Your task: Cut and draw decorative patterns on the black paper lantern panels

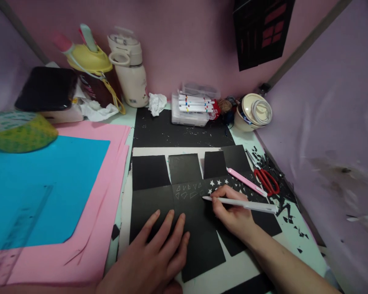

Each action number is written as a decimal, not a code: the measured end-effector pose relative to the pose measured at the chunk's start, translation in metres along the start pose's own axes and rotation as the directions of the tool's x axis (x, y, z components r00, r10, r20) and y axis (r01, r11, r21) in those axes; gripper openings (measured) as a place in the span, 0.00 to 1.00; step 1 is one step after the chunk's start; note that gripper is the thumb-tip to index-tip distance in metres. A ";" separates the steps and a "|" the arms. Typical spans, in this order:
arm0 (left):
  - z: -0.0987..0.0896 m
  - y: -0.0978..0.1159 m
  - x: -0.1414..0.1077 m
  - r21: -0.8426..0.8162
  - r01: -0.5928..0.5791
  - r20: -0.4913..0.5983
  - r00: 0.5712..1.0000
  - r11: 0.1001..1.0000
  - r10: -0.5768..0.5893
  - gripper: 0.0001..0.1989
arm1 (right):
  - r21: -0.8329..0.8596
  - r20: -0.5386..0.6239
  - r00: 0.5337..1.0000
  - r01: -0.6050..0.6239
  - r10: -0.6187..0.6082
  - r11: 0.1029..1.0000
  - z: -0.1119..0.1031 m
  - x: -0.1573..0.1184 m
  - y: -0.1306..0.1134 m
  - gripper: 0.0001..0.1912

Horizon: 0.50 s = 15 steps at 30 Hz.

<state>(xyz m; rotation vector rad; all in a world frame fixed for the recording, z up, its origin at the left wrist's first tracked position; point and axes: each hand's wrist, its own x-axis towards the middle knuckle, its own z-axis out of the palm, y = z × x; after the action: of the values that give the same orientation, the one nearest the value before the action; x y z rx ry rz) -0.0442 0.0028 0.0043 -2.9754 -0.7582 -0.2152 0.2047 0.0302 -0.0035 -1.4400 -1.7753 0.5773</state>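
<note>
A black sheet of card (153, 200) with cut flaps lies in front of me. Small triangles and other outlines are drawn in a light line on its middle panel, and star-shaped cutouts show white on the panel to the right. My left hand (159, 249) rests flat on the card's lower part, fingers spread. In my right hand (233, 212) is a white pen (245, 204), its tip at the card just right of the drawn shapes. A pink craft knife (247, 182) lies beyond that hand, beside red-handled scissors (266, 181).
Black paper scraps (290, 214) litter the right side. At left are pink sheets (92, 228), a blue sheet (79, 175), a clear ruler (26, 228) and a tape roll (24, 132). Behind stand a white bottle (131, 81), a box of pens (190, 118) and a round container (247, 122).
</note>
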 end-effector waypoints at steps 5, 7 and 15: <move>-0.001 0.000 0.000 -0.022 0.008 0.006 1.000 1.000 -0.007 0.31 | 0.004 0.000 1.000 -0.002 0.002 1.000 0.000 0.000 0.001 0.05; -0.001 0.000 0.000 -0.028 0.008 0.009 1.000 1.000 -0.008 0.31 | 0.015 0.008 1.000 -0.014 0.014 1.000 0.000 0.000 0.001 0.05; -0.004 -0.001 0.001 -0.030 -0.002 0.010 1.000 1.000 0.002 0.30 | 0.018 0.013 0.999 -0.033 0.033 0.999 -0.001 0.000 0.000 0.06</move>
<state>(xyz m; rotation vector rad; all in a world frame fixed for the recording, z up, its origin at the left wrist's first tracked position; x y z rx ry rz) -0.0442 0.0041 0.0089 -3.0079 -0.7594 -0.2129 0.2052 0.0303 -0.0029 -1.4587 -1.7540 0.6198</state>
